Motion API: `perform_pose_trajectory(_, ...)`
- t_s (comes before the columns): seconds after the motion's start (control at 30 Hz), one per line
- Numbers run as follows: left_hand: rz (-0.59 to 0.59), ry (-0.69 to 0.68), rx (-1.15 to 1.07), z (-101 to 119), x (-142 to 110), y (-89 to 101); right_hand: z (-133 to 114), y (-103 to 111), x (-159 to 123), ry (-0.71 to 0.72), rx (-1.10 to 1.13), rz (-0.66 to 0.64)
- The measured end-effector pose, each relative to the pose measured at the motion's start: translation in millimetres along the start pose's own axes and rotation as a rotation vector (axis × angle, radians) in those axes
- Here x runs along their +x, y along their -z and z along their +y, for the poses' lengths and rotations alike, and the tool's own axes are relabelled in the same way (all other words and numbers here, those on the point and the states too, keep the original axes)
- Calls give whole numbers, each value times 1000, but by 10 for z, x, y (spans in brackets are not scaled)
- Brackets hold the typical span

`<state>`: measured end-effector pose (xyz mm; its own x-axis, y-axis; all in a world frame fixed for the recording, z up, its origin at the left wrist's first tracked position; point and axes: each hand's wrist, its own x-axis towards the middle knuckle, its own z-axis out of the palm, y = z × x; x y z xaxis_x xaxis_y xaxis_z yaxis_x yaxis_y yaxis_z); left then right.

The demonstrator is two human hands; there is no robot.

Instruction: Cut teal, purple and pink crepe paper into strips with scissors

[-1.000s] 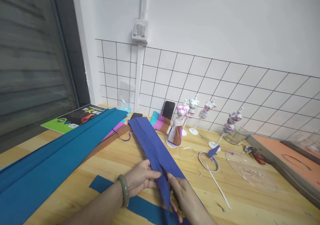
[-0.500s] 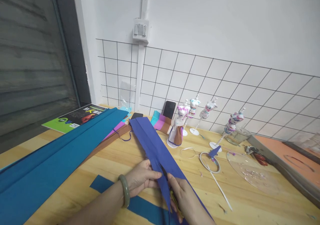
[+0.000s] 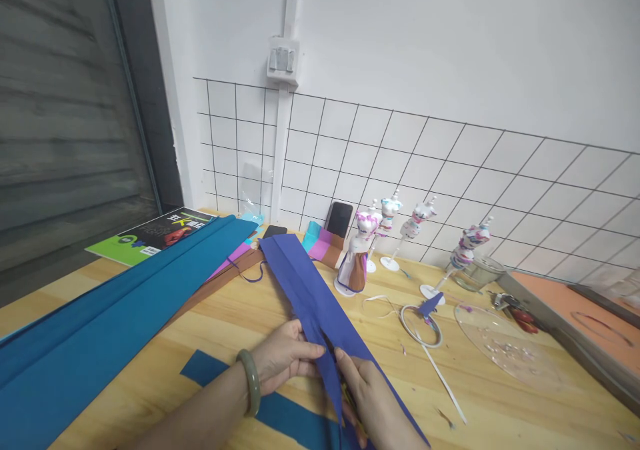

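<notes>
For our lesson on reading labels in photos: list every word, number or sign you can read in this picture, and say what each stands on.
Booklet, green and black cover, by the teal paper: large characters and small print show, too blurred to read.
Wall switch: no readable marking.
Two phones: screens dark, no text.
Purple paper between the left hand and right hand: plain, no print.

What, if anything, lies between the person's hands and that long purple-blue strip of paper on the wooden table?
Nothing visible does. The left hand and the right hand both already touch the long purple-blue paper strip, pinching its near end from either side. Something yellowish shows under the right hand, too hidden to identify.
</notes>
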<state>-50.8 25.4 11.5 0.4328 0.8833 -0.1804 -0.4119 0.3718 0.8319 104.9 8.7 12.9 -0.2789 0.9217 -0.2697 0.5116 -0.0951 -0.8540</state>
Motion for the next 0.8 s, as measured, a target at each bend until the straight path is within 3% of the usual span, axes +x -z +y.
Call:
perform_pose_trajectory(0.43,-18,-7,8,-6,-5,6,25,-2,26,-3,-7,-12)
perform_pose_trajectory(0.8,102,-54,-62,22,41,59,-38,36,17,-15,13,-40)
